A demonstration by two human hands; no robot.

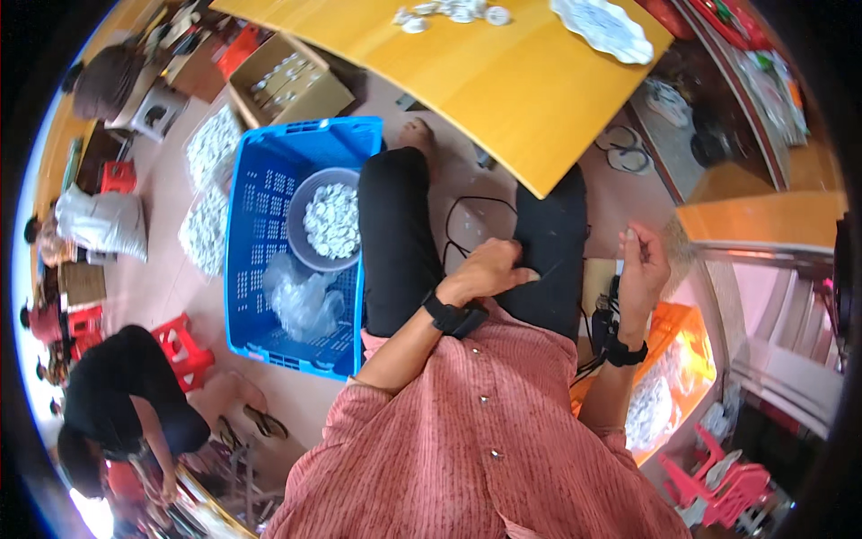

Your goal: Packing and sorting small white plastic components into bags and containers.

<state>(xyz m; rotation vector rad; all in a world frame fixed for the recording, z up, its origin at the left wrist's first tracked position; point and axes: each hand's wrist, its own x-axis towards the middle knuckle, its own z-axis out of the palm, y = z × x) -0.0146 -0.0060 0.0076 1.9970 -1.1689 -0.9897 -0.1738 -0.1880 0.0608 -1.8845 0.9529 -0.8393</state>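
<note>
My left hand (489, 269) is over my lap beside the dark trousers (549, 242), its fingers curled and partly hidden. Whether anything is inside it I cannot make out. My right hand (643, 269) is raised to the right of my thigh, above the orange-lined container (696, 337). Its fingers are bent together at the tips, and anything between them is too small to name. To my left stands a blue plastic crate (241, 296). Inside it are a grey basin (299, 247) of small white pieces (332, 220) and a crumpled clear plastic bag (305, 301).
A yellow table (467, 81) juts in ahead, bearing white pieces (462, 11) and a scalloped white tray (603, 31). A cardboard box (323, 94) and bags of white pieces (211, 148) stand beyond the crate. Another person (135, 395) bends at lower left, near a red stool (184, 350).
</note>
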